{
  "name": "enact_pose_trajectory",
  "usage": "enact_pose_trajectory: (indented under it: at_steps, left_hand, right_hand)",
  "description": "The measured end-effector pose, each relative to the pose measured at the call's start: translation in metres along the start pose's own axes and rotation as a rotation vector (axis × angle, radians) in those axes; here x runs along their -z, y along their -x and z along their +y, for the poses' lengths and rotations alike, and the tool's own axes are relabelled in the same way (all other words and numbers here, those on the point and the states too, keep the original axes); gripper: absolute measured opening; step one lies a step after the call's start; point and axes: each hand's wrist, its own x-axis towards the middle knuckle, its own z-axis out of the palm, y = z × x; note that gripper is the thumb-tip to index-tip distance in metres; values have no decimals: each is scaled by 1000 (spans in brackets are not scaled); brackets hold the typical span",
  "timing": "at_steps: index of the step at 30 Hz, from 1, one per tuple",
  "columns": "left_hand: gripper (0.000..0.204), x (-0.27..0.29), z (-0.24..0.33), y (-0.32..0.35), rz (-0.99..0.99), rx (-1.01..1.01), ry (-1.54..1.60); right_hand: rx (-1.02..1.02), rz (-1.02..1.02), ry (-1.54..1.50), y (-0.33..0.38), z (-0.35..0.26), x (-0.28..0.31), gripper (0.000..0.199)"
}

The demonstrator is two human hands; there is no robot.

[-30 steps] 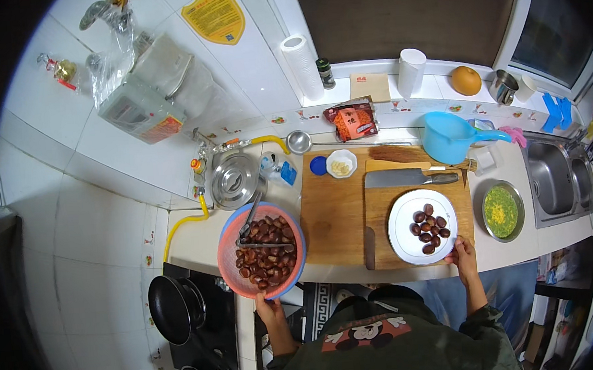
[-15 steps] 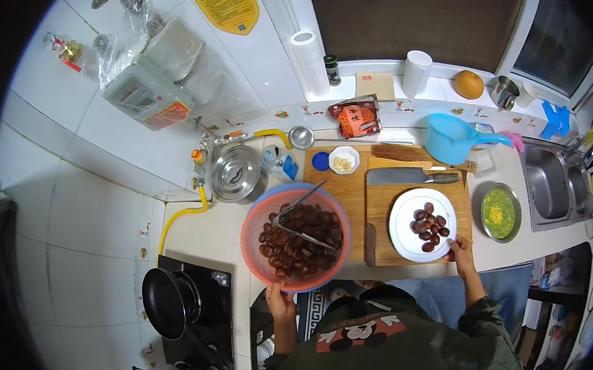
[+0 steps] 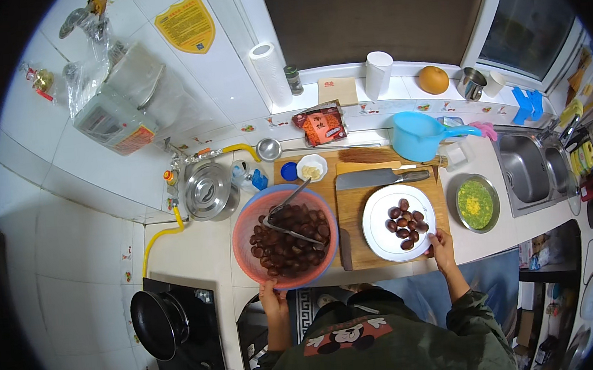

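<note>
My left hand [image 3: 273, 296] grips the near rim of a red plastic colander [image 3: 244, 224] full of brown chestnuts [image 3: 289, 242], with a metal tool [image 3: 283, 220] lying across them. The colander sits over the left part of the wooden cutting board [image 3: 351, 219]. At the near right edge of a white plate [image 3: 382, 234] rests my right hand [image 3: 441, 243], holding the rim. The plate carries several chestnuts [image 3: 404, 223]. A cleaver [image 3: 378, 178] lies on the board just beyond the plate.
A steel pot [image 3: 207, 188] stands left of the colander. A blue scoop [image 3: 417, 135], a small white dish [image 3: 311, 167], a bowl of green-yellow food [image 3: 476, 203] and a sink [image 3: 532, 168] line the counter. A black pan [image 3: 156, 322] sits on the stove at lower left.
The colander of chestnuts has moved right, from the counter by the pot onto the left part of the cutting board. My right hand stayed at the plate.
</note>
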Motion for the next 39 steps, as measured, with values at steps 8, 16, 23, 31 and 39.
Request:
enact_pose_trajectory:
  at_steps: [8, 16, 23, 31, 39]
  left_hand:
    - [19, -41, 0, 6, 162, -7, -129]
    - [25, -46, 17, 19, 291, 181, -224]
    - [33, -61, 83, 92, 504, -504, -627]
    - [20, -3, 258, 207, 772, -963, -926]
    - [39, 96, 382, 180, 804, -945, -1559]
  right_hand:
    - [145, -135, 74, 8, -94, -11, 18]
    - [246, -494, 137, 1, -166, -91, 19]
    - [248, -905, 169, 6, -207, -237, 16]
    - [212, -1356, 169, 94, -204, -446, 16]
    - [188, -1579, 226, 205, -128, -625, 20]
